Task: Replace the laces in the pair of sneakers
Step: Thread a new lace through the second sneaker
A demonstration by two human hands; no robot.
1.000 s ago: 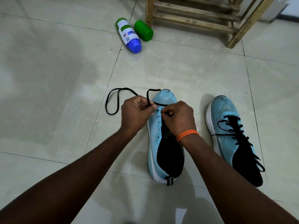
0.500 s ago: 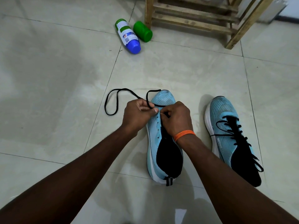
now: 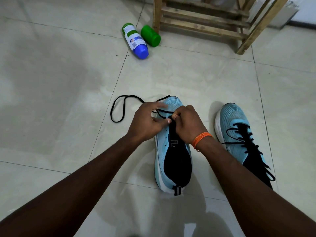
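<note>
A light-blue sneaker with a black tongue (image 3: 173, 103) lies on the floor tiles in front of me, toe pointing away. Its black lace (image 3: 118, 108) runs through the eyelets nearest the toe and trails off to the left in a loop. My right hand (image 3: 188, 125), with an orange band at the wrist, pinches the lace over the upper eyelets. My left hand (image 3: 147, 124) hovers beside it with fingers stretched towards the toe and blurred, the thumb pointing at the right hand. To the right stands the second sneaker (image 3: 234, 120), laced in black.
A white, green and blue bottle (image 3: 136, 41) lies on its side farther away, next to a green container (image 3: 150, 35). Behind them stands a wooden rack (image 3: 201, 19). The floor is pale glossy tile.
My left hand has gone from a closed pinch on the lace to spread fingers. The lace loop on the floor has shifted a little. My right hand keeps its hold.
</note>
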